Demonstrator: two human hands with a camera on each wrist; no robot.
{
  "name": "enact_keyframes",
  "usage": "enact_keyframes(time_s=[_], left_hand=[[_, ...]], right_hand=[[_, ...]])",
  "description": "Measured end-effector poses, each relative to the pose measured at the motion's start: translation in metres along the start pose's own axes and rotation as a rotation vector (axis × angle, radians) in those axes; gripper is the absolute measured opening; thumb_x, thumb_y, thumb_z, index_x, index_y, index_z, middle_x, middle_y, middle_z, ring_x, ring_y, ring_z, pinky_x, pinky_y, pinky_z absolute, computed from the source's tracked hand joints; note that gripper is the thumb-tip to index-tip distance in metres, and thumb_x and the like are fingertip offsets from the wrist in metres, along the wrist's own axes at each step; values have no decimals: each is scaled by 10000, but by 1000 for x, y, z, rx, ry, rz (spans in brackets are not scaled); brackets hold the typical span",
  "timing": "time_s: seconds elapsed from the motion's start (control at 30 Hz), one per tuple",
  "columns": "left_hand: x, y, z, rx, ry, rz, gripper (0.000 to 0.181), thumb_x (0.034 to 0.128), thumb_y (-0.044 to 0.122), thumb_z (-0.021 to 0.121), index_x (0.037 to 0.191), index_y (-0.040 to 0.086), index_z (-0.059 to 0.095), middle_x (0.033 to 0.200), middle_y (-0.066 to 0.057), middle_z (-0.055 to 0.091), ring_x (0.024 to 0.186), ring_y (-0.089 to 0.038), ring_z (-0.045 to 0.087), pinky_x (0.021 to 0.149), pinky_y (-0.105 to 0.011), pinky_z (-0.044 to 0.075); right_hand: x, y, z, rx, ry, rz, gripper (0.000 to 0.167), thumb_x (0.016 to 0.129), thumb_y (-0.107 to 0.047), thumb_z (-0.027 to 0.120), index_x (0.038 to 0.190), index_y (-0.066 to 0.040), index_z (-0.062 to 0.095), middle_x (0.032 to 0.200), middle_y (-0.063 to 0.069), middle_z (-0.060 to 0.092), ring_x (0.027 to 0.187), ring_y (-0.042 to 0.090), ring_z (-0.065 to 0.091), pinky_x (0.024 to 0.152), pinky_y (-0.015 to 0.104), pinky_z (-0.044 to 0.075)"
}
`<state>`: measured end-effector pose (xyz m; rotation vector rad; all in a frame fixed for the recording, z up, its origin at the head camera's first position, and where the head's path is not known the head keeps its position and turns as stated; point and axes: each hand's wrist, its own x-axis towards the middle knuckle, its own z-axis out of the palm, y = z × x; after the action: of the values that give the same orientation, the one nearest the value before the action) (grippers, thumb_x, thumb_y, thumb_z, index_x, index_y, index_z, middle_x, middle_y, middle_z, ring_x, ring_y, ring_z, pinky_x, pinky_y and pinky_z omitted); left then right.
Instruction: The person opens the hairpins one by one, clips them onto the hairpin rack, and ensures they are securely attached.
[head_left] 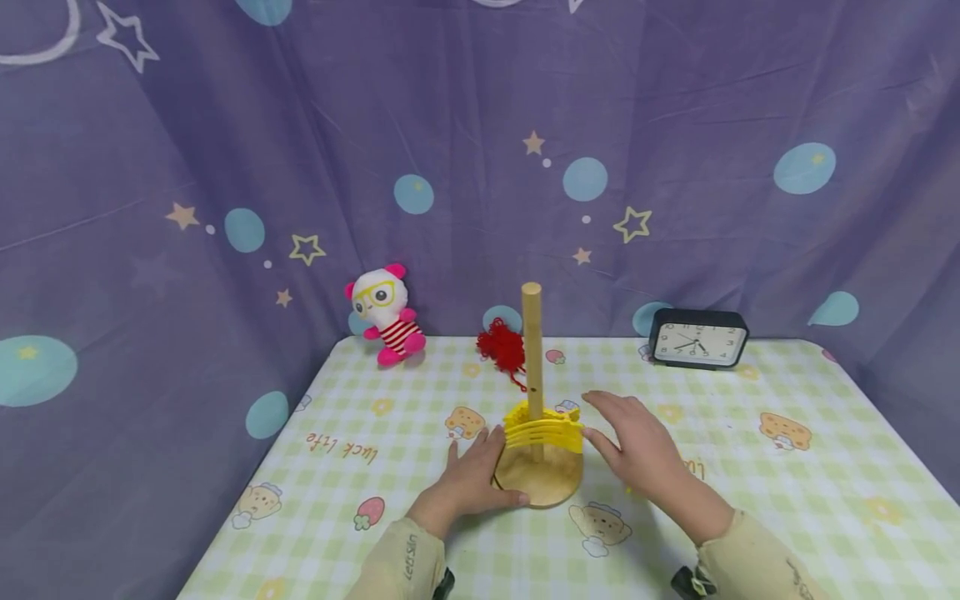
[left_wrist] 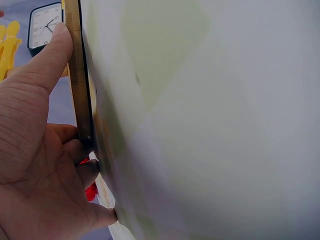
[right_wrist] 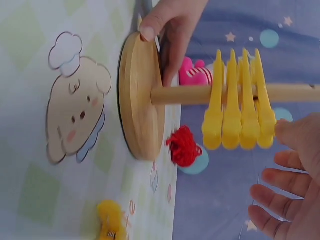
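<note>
A wooden stand (head_left: 532, 350) with an upright post on a round base (right_wrist: 142, 95) stands on the table. Several yellow plastic pieces that look like clips (right_wrist: 240, 110) are stacked around its post. My left hand (head_left: 468, 479) grips the edge of the base, thumb at the front and fingers along the left side; the left wrist view shows the thumb (left_wrist: 52, 55) against the rim. My right hand (head_left: 637, 442) is beside the stack with fingers spread. Its thumb (right_wrist: 287, 134) is at the end of the outermost piece; whether it touches, I cannot tell.
Another yellow piece (right_wrist: 111, 220) lies on the table, mostly hidden under my right hand in the head view. Farther back are a panda plush toy (head_left: 386, 312), a red knotted-cord bundle (head_left: 501, 346) and a black-framed clock (head_left: 699, 340). A checked cloth (head_left: 420, 392) covers the table.
</note>
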<state>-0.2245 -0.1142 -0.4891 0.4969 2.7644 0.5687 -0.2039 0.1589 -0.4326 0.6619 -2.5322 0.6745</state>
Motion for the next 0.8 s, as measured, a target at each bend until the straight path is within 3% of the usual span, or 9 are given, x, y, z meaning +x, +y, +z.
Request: enact_keyframes(time_s=[0.17,0.33,0.57,0.8], left_hand=[[-1,-1,0,-9,-8,-14,1112,754,699,675,1569,121,185,1617,-50,183,1484,-261,131,1148,-604,-16],[-1,0,0,-3,-4,-5,1109,758,695,674,1569,119,183,1616,-42,183,1483,-262,133,1148,-604,-12],[0,0,-1,7,-7,-12,1110,755,698,674,1570,124,184,1617,-35,183,1483,-256,137,1150,-600,-10],[0,1,-1,-2,-17,-19,1108,757,694,677,1570,127,182,1619,-27,174,1483,-257,135,1151,-598,-16]], right_hand=[[-13,14,-11,40,10,78,342,902,-167,704,1224,-65,652,1271,129,628,1095,332,593,878,535,498],[-28,28,-23,38,-32,166,326,902,-136,696,1217,-63,650,1244,141,637,1060,332,607,858,546,495],[-52,53,-28,-18,-136,330,360,873,-196,728,1189,-42,649,1158,156,660,943,311,643,747,522,516],[-70,69,-26,-18,-218,414,451,835,-280,765,1169,-6,637,1131,177,653,891,295,649,687,484,528]])
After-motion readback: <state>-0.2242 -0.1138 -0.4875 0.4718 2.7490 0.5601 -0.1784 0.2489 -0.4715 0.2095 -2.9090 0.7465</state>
